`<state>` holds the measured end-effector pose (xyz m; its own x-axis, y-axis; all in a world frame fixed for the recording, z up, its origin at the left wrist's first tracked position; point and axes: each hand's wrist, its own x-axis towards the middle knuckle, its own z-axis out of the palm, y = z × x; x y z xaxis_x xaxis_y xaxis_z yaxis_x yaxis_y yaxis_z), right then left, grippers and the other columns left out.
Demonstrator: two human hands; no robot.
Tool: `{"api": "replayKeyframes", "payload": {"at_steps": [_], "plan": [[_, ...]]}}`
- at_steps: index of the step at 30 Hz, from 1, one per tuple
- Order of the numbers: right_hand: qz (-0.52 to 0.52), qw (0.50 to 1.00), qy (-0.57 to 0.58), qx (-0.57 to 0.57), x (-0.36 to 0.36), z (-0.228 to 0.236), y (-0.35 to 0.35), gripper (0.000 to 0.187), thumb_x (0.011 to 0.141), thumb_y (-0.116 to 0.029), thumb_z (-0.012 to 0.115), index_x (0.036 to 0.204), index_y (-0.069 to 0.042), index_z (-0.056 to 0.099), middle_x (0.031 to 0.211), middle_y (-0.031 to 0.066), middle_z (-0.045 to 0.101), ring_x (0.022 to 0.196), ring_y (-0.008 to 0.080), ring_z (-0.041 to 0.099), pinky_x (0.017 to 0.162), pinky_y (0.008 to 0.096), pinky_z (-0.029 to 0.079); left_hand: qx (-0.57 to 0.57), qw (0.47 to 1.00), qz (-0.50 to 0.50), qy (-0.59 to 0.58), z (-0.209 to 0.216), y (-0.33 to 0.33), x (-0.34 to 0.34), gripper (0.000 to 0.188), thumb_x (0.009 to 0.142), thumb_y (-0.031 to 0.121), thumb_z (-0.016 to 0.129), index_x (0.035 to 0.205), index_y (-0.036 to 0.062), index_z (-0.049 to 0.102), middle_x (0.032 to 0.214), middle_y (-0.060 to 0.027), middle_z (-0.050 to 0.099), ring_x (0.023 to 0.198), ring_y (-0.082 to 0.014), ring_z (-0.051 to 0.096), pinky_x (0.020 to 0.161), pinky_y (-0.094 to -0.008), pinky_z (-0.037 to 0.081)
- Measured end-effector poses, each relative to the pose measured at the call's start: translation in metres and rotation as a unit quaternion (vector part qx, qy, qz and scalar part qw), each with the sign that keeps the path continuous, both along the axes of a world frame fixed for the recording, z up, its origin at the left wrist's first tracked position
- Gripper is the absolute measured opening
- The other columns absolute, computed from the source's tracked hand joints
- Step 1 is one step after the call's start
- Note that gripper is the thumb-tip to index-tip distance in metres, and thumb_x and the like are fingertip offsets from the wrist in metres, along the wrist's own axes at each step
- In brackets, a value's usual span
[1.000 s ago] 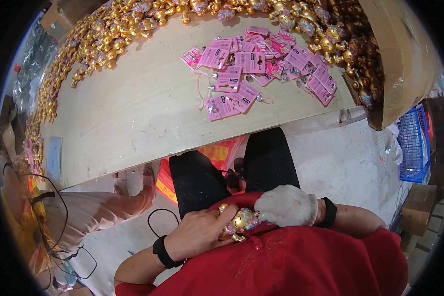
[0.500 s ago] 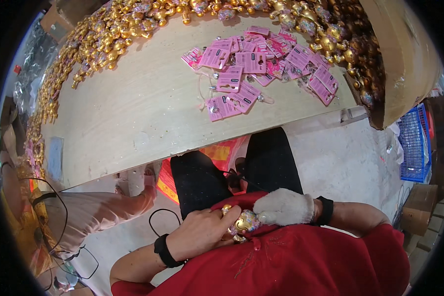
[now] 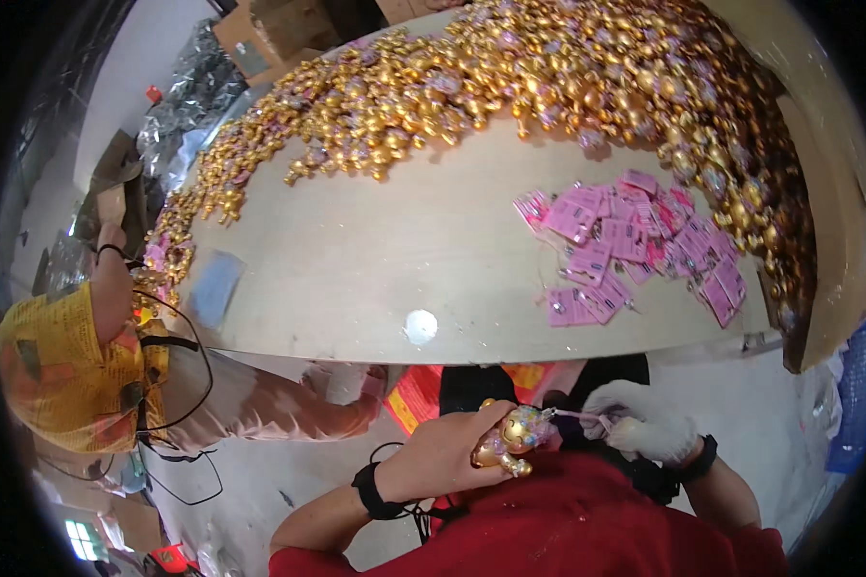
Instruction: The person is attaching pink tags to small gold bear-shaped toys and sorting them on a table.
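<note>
My bare left hand (image 3: 443, 449) is wrapped round a shiny gold figurine (image 3: 520, 435) with a smiling face and glittery, multicoloured decoration, held above my lap. A silver fitting on the figurine's right side joins a pale pink cord (image 3: 575, 414). At the cord's far end, my right hand (image 3: 652, 423), in a white knit glove, is closed on it, and the cord is drawn out between the two hands. The right fingertips are partly hidden by the glove's folds. Both wrists carry black bands.
Beyond my knees stands a pale table (image 3: 385, 260). A heap of gold figurines (image 3: 587, 72) lines its far edge, and pink cards (image 3: 625, 240) lie piled on its right. A cardboard wall (image 3: 837, 192) borders that side. At left sits another person (image 3: 67, 365) in yellow.
The view has tilted up and turned left. My right hand has moved away from the figurine to the right, and the pink cord now shows between them. My left hand still holds the figurine.
</note>
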<state>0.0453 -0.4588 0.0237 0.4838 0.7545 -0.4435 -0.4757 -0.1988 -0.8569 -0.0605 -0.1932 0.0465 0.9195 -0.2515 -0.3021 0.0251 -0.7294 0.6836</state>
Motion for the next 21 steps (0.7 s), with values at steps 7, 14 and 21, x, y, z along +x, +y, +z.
{"api": "replayKeyframes", "payload": {"at_steps": [7,14,21], "plan": [[-0.078,0.988,0.063,0.119,-0.018,-0.047,0.004,0.038,0.09,-0.019,0.051,0.119,0.005,0.057,0.103,0.0137,0.063,0.093,0.0214,0.063,0.079,0.0291,0.052,-0.127,0.99,0.045,0.049,-0.011,0.029,-0.005,0.07,0.074,0.024,0.075,0.134,0.0069,0.044,0.106,-0.0104,0.062,0.091,-0.0196,0.063,0.078,-0.029,0.048],[-0.256,0.952,0.108,0.128,-0.019,-0.087,-0.007,0.041,0.096,-0.035,0.047,0.103,0.004,0.055,0.086,0.0183,0.064,0.07,0.0238,0.065,0.062,0.0333,0.054,-0.278,0.926,0.244,0.075,-0.026,0.071,-0.017,0.058,0.079,0.021,0.072,0.128,0.0039,0.047,0.104,-0.0082,0.058,0.09,-0.0151,0.058,0.078,-0.0261,0.047],[-0.277,0.96,0.036,0.01,-0.012,-0.083,-0.01,0.026,0.094,-0.025,0.051,0.097,0.001,0.053,0.081,0.0173,0.063,0.063,0.0227,0.062,0.058,0.0318,0.052,-0.506,0.726,0.465,0.029,-0.022,0.162,0.017,0.033,0.093,0.038,0.053,0.111,0.0092,0.053,0.086,-0.0057,0.059,0.075,-0.0175,0.06,0.064,-0.0308,0.051]]}}
